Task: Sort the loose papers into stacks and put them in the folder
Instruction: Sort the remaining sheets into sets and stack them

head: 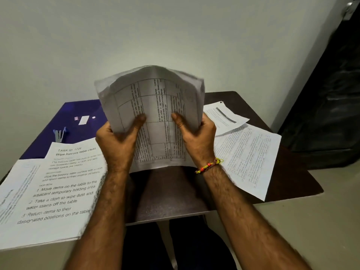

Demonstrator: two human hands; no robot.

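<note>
My left hand (pixel 116 141) and right hand (pixel 196 137) each grip a side of a sheaf of papers (pixel 153 106), thumbs on its printed table, holding it upright above the dark table (pixel 288 172). Loose sheets (pixel 247 152) lie to my right, a printed stack (pixel 54 191) to my left, the blue folder (pixel 78 129) behind it.

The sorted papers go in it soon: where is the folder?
In the head view the blue folder lies open at the table's far left, behind the left-hand stack of papers.
</note>
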